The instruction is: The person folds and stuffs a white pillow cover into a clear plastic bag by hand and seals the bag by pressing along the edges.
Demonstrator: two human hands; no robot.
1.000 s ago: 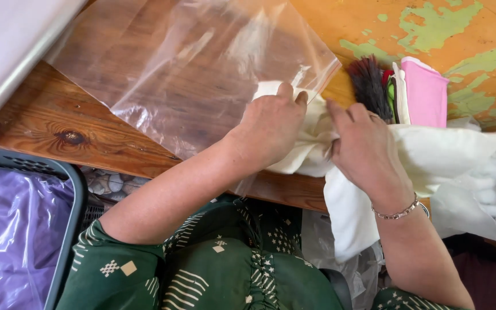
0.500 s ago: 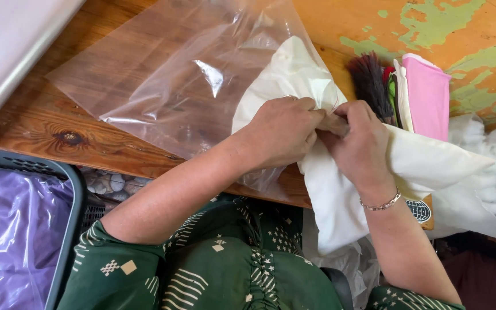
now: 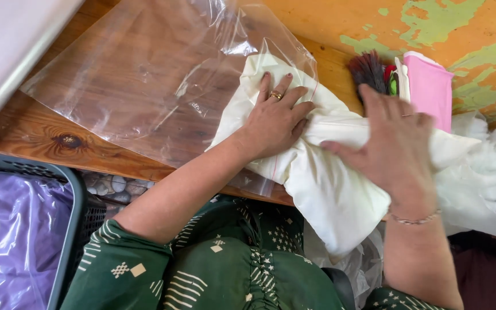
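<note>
Both hands lay flat and open, left hand (image 3: pixel 274 117) and right hand (image 3: pixel 394 143), pressing a white cloth (image 3: pixel 328 189) at the bench (image 3: pixel 35 135) near edge.

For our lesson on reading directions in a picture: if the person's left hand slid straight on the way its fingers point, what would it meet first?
The left hand lies flat on the cream cloth, fingers pointing up and away from the body. Straight on, it would probably first cross the cloth's far edge onto the clear plastic bag on the wooden table.

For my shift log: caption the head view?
Left hand presses cream cloth into clear plastic bag; right hand smooths it.
</note>
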